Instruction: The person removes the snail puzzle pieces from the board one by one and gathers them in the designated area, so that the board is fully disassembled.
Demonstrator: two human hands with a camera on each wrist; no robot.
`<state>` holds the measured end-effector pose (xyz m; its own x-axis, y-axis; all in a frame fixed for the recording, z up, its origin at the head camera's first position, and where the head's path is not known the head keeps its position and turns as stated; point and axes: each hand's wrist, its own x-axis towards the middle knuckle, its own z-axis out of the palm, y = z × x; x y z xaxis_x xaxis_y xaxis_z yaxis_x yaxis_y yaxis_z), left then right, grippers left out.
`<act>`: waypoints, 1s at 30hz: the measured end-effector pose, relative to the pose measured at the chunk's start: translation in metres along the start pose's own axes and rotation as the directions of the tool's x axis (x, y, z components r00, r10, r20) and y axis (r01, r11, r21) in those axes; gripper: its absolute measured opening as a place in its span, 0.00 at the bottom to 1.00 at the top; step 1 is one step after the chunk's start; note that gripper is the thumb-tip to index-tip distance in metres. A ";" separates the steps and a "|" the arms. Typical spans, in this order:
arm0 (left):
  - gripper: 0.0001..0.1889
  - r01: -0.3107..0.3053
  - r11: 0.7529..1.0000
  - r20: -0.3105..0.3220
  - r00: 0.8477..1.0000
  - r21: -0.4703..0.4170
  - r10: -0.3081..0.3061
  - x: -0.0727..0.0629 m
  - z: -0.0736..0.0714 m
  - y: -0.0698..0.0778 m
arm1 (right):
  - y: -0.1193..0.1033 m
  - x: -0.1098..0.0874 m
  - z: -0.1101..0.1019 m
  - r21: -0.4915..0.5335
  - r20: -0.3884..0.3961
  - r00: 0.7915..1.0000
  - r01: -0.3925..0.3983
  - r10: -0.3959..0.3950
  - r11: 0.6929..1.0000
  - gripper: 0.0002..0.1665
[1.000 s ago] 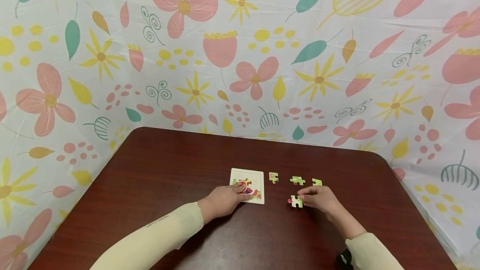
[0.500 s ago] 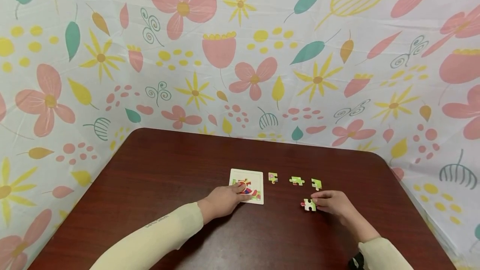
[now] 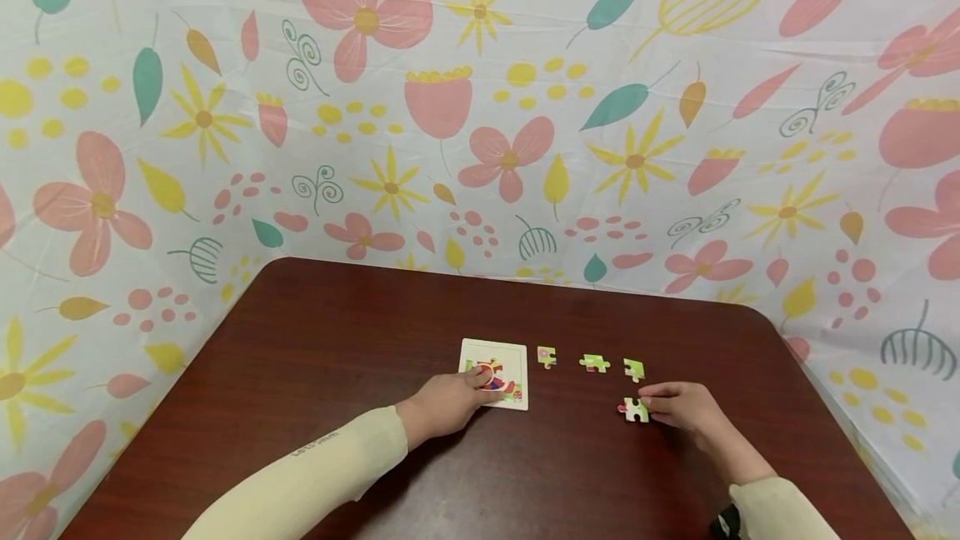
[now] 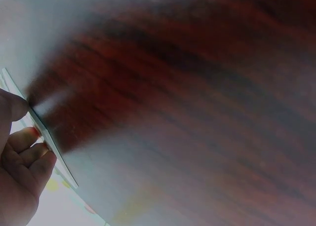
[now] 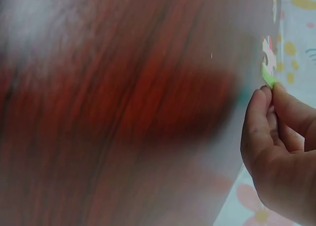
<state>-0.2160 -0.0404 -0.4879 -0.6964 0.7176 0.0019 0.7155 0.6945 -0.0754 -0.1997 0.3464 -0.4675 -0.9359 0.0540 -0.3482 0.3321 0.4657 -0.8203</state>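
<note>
1. Fingers (image 3: pixel 664 391) of the right hand (image 3: pixel 686 407), in the head view, meet in a pinch on one puzzle piece (image 3: pixel 637 411), right of the picture board (image 3: pixel 516 352). The left hand (image 3: pixel 442 405) rests stretched fingers on that board; three loose pieces (image 3: pixel 595 363) lie at far right. Positioning the pinched piece seems the step in hand; next likely calls for a light pinch and a steady board. Flowered cloth (image 3: pixel 510 161) hangs beyond the dark table (image 3: pixel 360 340).
2. Left wrist: fingertips touch the board; glossy table beyond.
3. Right wrist: the pinch is on the piece's green edge; whether it touches the table, I cannot tell.
</note>
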 end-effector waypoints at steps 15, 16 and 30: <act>0.22 -0.007 1.000 -0.016 1.000 -0.021 0.006 0.000 0.002 -0.002 | 0.003 0.009 -0.005 -0.087 -0.037 0.999 0.026 -0.029 0.996 0.15; 0.22 -0.007 1.000 -0.020 1.000 -0.021 0.007 0.001 0.003 -0.002 | 0.003 0.009 -0.005 -0.081 -0.035 0.999 0.025 -0.028 0.996 0.15; 0.21 -0.023 1.000 -0.042 0.999 -0.018 0.022 0.000 0.006 -0.003 | 0.006 0.015 -0.004 -0.055 -0.054 0.998 0.024 -0.027 0.998 0.15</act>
<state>-0.2186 -0.0422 -0.4938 -0.6777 0.7341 0.0426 0.7319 0.6790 -0.0573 -0.2119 0.3534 -0.4756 -0.9494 0.0889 -0.3011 0.3026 0.5148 -0.8021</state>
